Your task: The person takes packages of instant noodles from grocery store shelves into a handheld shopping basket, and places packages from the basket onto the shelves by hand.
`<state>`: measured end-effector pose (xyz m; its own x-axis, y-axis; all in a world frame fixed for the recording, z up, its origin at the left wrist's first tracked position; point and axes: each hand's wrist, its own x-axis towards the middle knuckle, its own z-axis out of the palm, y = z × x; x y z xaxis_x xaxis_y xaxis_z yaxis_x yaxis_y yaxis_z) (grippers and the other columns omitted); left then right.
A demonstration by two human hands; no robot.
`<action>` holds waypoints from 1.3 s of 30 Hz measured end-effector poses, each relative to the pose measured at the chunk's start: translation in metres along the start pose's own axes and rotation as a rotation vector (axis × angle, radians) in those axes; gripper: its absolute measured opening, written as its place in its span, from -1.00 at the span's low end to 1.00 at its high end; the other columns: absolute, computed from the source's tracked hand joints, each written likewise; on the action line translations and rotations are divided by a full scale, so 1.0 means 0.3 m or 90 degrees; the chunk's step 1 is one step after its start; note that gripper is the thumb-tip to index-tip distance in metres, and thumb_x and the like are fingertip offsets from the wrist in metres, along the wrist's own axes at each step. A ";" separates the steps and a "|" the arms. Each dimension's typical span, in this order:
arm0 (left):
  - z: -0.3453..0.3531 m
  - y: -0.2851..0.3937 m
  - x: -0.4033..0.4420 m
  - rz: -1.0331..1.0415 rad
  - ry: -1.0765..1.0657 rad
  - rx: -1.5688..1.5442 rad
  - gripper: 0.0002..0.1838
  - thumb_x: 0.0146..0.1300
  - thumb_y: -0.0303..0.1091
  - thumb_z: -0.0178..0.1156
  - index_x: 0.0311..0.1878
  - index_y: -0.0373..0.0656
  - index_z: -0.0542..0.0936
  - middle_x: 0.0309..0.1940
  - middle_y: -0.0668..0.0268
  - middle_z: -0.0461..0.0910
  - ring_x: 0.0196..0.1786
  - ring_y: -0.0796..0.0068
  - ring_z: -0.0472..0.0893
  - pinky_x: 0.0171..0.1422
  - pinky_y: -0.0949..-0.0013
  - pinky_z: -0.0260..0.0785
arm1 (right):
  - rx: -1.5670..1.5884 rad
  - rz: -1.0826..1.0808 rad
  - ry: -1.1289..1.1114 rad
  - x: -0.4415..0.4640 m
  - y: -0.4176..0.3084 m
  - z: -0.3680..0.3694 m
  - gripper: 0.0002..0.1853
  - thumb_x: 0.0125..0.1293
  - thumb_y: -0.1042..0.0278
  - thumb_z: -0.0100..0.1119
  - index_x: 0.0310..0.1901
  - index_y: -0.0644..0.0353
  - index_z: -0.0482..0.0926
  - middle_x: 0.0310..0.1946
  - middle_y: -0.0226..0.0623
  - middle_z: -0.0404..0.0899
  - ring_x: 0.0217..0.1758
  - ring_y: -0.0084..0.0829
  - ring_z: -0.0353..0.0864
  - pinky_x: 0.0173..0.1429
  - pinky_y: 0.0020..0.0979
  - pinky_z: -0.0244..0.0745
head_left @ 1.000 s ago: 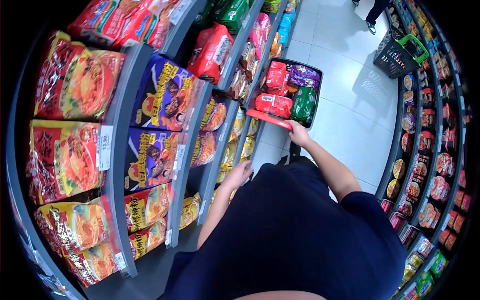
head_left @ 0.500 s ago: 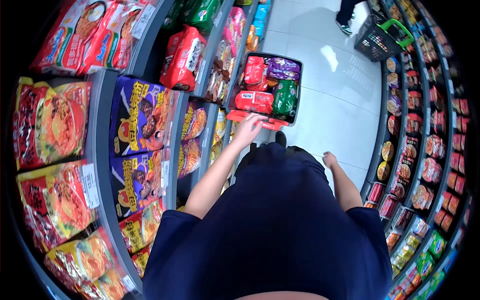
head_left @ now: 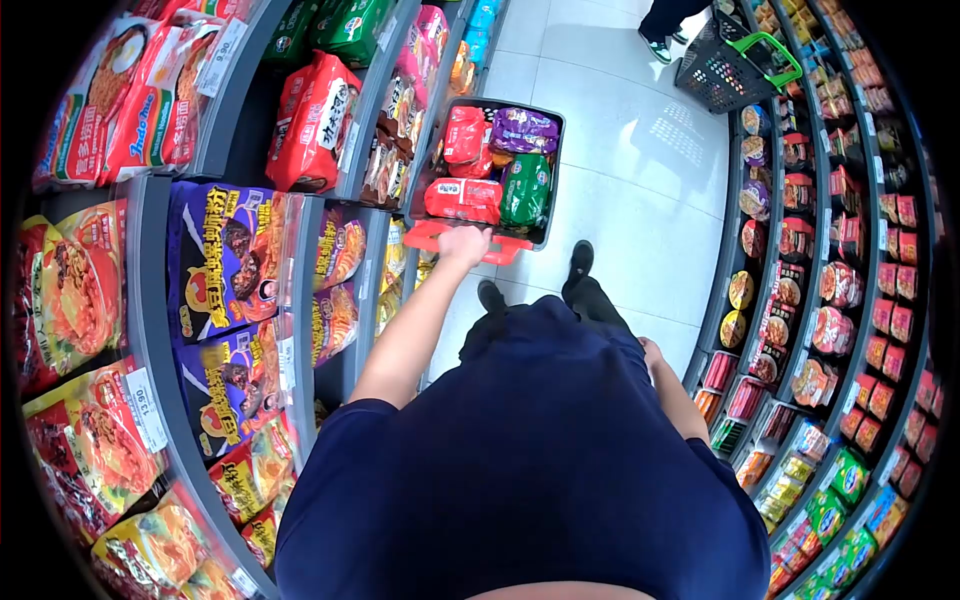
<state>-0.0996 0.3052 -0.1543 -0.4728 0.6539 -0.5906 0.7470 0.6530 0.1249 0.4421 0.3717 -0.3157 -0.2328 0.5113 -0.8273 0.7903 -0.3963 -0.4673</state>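
Observation:
My left hand [head_left: 465, 244] is closed round the red handle [head_left: 506, 248] of a dark basket [head_left: 556, 135]. Inside the basket lie a red pack [head_left: 467, 138] at the upper left, another red pack [head_left: 463, 200] nearest the handle, a purple pack [head_left: 525, 131] and a green pack [head_left: 526, 190]. My right hand [head_left: 652, 358] hangs by my right side, away from the basket and the shelves; its fingers are partly hidden and I cannot tell how they are held.
Shelves with bagged noodles [head_left: 233, 255] rise close on the left. On the right, shelves hold cup and bowl noodles [head_left: 833, 330]. Another person's shoe [head_left: 655, 47] is at the top, beside a second basket [head_left: 722, 70] with a green handle, standing on the tiled floor.
My right hand has let go of the red handle and dropped to my side, and my left hand has taken hold of it. The shelves and basket have shifted leftward in view.

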 end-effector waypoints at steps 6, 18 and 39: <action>-0.025 0.069 0.076 -0.268 -0.017 -0.104 -0.32 0.35 0.19 -0.33 -0.14 -0.14 0.68 -0.15 0.07 0.65 -0.03 0.08 0.63 0.04 0.04 0.42 | -0.014 0.059 -0.025 0.180 -0.162 -0.360 -0.63 0.19 0.56 -0.10 0.05 0.28 0.47 -0.13 -0.12 0.61 -0.18 -0.30 0.63 -0.22 -0.34 0.47; 0.008 0.116 0.096 -0.409 0.236 -0.057 -0.53 0.31 0.03 -0.17 -0.34 -0.04 0.67 -0.39 0.15 0.67 -0.28 0.17 0.67 -0.16 0.12 0.50 | -0.206 -0.100 -0.037 0.744 -0.582 -0.876 -0.66 0.17 0.56 -0.07 0.00 0.41 0.48 -0.23 -0.09 0.60 -0.28 -0.33 0.64 -0.16 -0.38 0.58; 0.480 0.368 0.802 -0.947 0.096 -0.789 -0.33 0.07 -0.04 0.22 0.18 -0.25 0.35 0.16 -0.04 0.36 0.20 -0.04 0.43 0.26 0.12 0.35 | -0.556 -0.269 -0.250 0.925 -1.672 -1.167 -0.71 0.28 0.38 0.02 -0.02 0.31 0.50 -0.18 -0.21 0.66 -0.15 -0.45 0.65 -0.01 -0.42 0.51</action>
<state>-0.0635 0.4796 -0.3973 -0.3969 -0.6120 -0.6840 -0.8863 0.4494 0.1123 0.1797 0.9794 -0.2018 -0.6292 0.1337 -0.7657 0.7000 0.5257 -0.4834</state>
